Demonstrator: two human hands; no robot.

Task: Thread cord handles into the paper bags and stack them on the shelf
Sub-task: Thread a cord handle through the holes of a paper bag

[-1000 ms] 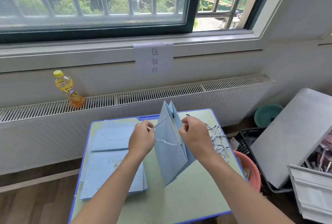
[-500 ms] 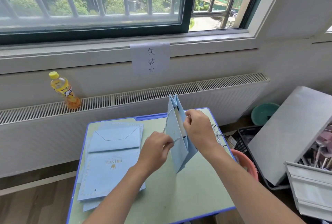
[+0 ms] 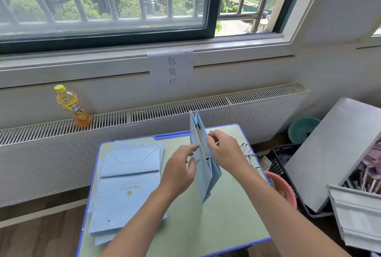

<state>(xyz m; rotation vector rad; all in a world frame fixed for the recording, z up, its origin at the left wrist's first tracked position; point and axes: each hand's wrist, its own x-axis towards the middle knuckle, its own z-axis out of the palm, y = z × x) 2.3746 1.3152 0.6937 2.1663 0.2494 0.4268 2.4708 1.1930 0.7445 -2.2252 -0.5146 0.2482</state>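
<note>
Green-topped desk (image 3: 237, 223) with blue rim, under the window and radiator. Stack of flat pale-blue bags (image 3: 127, 186) lying on left half of desk. Upright, folded pale-blue paper bag (image 3: 203, 178) standing near middle of desk, just right of stack, open edge up. Both forearms reaching in from near edge of desk toward bag. Left hand (image 3: 179, 172) at left face of bag, fingers loosely bent, thumb and forefinger tips at twisted white cord (image 3: 201, 160) where it leaves the bag; cannot tell if actually pinched. Right hand (image 3: 224, 149) at bag's upper right edge, fingers curled, pinching paper at rim. Loose bundle of cords (image 3: 248, 154) on right edge of desk, behind right hand. Yellow drink bottle (image 3: 73, 106) on radiator, beyond desk's far left corner.
</note>
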